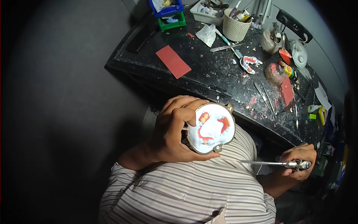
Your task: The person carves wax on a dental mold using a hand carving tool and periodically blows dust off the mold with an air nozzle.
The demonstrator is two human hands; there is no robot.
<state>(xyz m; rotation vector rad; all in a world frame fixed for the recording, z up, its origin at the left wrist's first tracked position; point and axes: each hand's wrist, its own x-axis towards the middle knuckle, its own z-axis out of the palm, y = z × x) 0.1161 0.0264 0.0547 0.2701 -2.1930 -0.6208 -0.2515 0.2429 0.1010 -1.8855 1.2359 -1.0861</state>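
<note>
My left hand (173,128) is wrapped round a brass-coloured dental flask (230,108), thumb and fingers gripping its edge. White plaster (214,130) fills the flask, its face turned up toward me. Red wax (225,125) and a few tooth-coloured pieces (204,118) are set in the plaster. Lower right, my right hand (301,154) is closed on the handle of a metal air blow gun (289,164). The gun's long thin nozzle (261,162) points left, its tip near the lower side of the flask. Whether air is flowing cannot be seen.
On the black workbench (212,80) lie a red wax sheet (173,61), a dental model (250,64), metal instruments (264,96) and scattered crumbs. Behind them stand a woven cup (236,28) of tools, a glass jar (276,73) and a green bin (172,22).
</note>
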